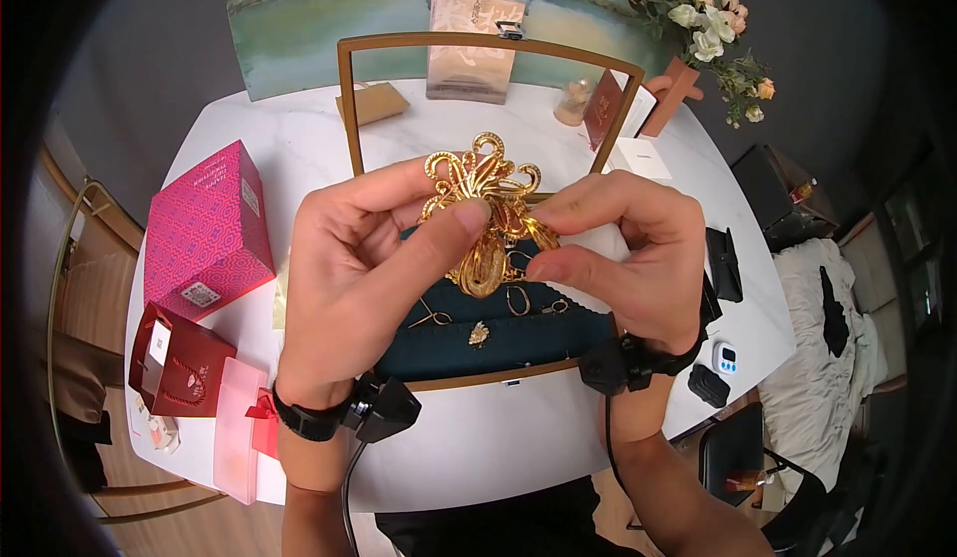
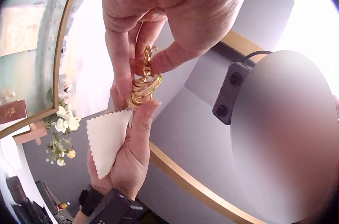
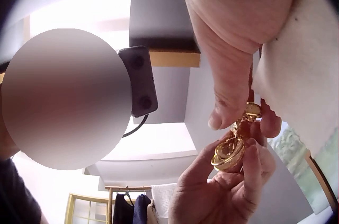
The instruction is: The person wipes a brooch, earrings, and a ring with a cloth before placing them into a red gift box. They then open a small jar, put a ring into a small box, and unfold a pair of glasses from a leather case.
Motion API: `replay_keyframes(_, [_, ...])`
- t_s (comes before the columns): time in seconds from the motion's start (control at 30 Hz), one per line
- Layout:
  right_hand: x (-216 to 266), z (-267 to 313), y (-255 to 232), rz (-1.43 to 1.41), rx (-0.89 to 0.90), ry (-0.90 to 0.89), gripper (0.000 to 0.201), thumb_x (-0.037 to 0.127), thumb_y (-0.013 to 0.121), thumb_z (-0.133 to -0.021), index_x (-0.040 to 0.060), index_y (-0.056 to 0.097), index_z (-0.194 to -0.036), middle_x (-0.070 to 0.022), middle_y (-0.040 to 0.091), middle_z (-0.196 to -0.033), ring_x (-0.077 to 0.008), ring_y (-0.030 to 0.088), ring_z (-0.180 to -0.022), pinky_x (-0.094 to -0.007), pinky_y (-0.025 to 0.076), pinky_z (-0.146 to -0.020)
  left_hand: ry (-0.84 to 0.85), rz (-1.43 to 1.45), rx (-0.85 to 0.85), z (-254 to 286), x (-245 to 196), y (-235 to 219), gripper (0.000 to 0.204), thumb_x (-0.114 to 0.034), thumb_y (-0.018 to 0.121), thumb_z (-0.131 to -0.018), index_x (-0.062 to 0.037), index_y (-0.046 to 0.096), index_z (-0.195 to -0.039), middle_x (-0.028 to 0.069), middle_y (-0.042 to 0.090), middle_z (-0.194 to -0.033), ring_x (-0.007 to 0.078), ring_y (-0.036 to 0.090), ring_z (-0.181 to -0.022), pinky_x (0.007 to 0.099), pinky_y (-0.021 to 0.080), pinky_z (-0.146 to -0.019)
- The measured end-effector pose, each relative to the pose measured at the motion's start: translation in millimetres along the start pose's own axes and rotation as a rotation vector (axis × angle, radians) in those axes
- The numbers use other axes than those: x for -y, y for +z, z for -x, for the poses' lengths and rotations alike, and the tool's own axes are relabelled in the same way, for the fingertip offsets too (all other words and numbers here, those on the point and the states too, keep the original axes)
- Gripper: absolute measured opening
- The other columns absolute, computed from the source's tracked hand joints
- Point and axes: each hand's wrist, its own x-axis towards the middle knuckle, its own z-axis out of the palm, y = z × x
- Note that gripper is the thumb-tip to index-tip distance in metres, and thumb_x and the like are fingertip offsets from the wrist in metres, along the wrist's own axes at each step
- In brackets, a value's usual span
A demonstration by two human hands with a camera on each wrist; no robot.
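An ornate gold jewelry piece (image 1: 486, 173), with curling openwork on top and hanging loops below, is held up over the open jewelry box (image 1: 478, 376). My left hand (image 1: 344, 268) pinches it between thumb and fingers. From the other side, my right hand (image 1: 648, 243) pinches its edge. A white cloth with a scalloped edge (image 2: 107, 139) lies in the right palm, beneath the curled fingers. In the right wrist view, the gold loops (image 3: 229, 155) hang among the fingertips. Inside the box, several gold pieces sit on dark green lining, among them a leaf-like ornament (image 1: 479, 334).
The box's glass lid with its brown frame (image 1: 347, 99) stands raised behind the hands. To the left are a pink patterned box (image 1: 204, 228) and a red gift bag (image 1: 189, 378). Flowers (image 1: 706, 29) stand at the back right. A small white timer (image 1: 727, 359) lies right.
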Motion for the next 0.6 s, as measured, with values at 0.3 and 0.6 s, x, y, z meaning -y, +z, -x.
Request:
replay_keyframes(0.3, [-4.9,-4.8,3.6,-0.014,-0.057,-0.046,0.019,0.001,0.076,-0.083,-0.0048,0.068,-0.099,-0.0100,0.070,-0.095,-0.0134,0.067,-0.091,-0.0255,0.054,-0.084,-0.067,-0.122,-0.089,-1.5,1.3,-2.4,0.032,-0.008,0.062,-0.092,0.0082,0.062,-0.120,0.0147,0.071,-0.104,0.0172,0.069,-0.091,0.0309,0.058,-0.078])
replay_keyframes(0.6, [-1.1,-4.5,3.0,-0.064,-0.157,0.065,0.017,0.000,0.072,-0.087,-0.0047,0.065,-0.101,-0.0085,0.069,-0.094,-0.0130,0.066,-0.092,-0.0258,0.053,-0.085,-0.078,-0.101,-0.008,-2.1,1.1,-7.1,0.042,-0.011,0.060,-0.094,0.0095,0.053,-0.130,0.0190,0.067,-0.115,0.0223,0.069,-0.098,0.0386,0.060,-0.083])
